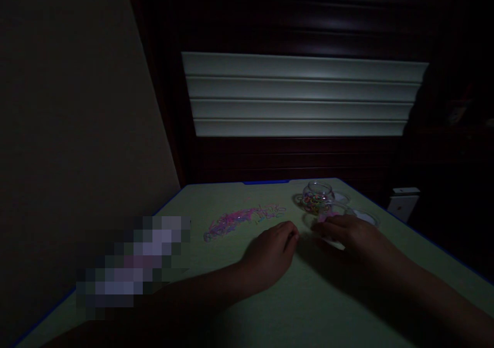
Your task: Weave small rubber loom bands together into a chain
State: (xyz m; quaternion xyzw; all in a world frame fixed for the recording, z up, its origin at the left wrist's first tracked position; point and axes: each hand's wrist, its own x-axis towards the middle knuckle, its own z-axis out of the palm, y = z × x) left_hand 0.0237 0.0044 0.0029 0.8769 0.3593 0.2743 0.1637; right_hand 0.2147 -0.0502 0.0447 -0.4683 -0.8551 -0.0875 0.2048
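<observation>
The nearer clear container [326,212], with something pink inside, stands toward the right of the bench [270,307], just beyond the fingertips of my right grip [349,231]. Those fingers bend down at its near side, overlapping it from where I look; I cannot tell whether they are closed on anything. My left grip [272,250] hangs a little apart from the right, its fingers curled in close together, and whether something thin is pinched there I cannot tell in this dim light. Just behind the nearer container is a clear jar [317,198], upright and lidless, partly filled with many-coloured bands. One pale disc [365,217] lies to the right of the containers, and another [340,198] beside the jar. Beyond my left grip, a loose strip of pink and purple bands [235,220] spreads over the bench. Farther left is a pixelated patch [139,260]; behind the bench, a pale slatted panel [301,96]
</observation>
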